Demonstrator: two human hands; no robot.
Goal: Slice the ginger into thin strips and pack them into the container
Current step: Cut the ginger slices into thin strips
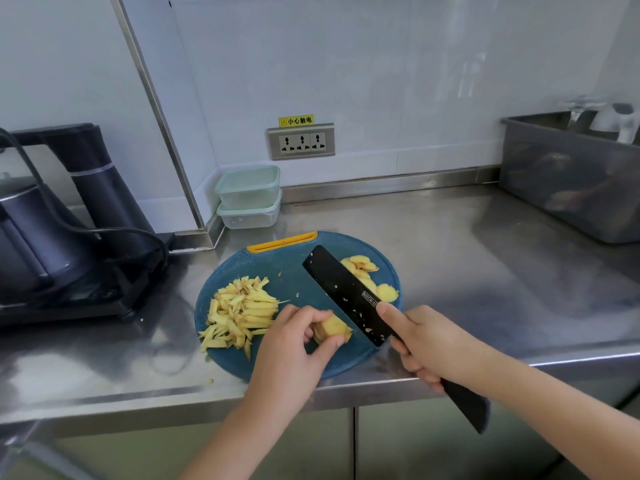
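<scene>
1. Left hand (pixel 298 336) has its fingers curled over a stack of ginger slices (pixel 331 331) on the blue cutting board (pixel 277 268).
2. Right hand (pixel 427 342) grips the black cleaver (pixel 346 294), forefinger on the blade, edge beside the stack.
3. Cut strips (pixel 239 315) piled left; two containers (pixel 248 197) stacked by the wall.

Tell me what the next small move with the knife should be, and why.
Probably press the knife down through the ginger for a thin cut: the left hand pins the piece on the board, the blade sits right at its exposed end, and the right hand grips the handle. Strips already lie to the left.
</scene>
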